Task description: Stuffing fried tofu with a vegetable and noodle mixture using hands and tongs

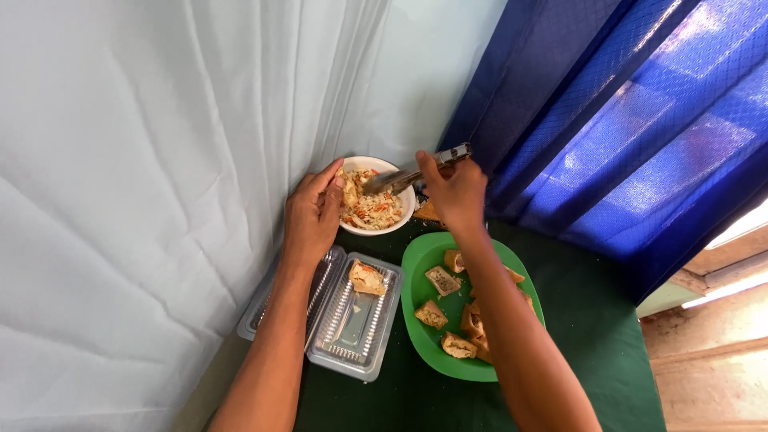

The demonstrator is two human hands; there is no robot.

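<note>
Head view, looking down. Left hand (314, 214) closed on a piece of tofu at the near rim of a white bowl (398, 218), pressing it against the filling; the piece mostly hidden by the fingers. Right hand (454, 190) wrapped in a closed grip round a metal spoon (408, 174), its tip down in the chopped vegetable filling (370, 210); the spoon's working end hard to make out among the food. Just behind the right wrist, an orange-brown scrap, partly covered, not identifiable.

Below the bowl, a clear plastic clamshell box (352, 332) lying open, one filled tofu piece (367, 278) in its far corner. Beside it on the right, a green plate (422, 256) with several cut tofu pieces (442, 281), some hidden under the right forearm.

Dark green cloth over the surface (592, 320), cut off at the lower edge. Pale white curtain (144, 160) along the left, blue curtain (624, 120) on the right, sunlit; a strip of bare floor at the far right corner.
</note>
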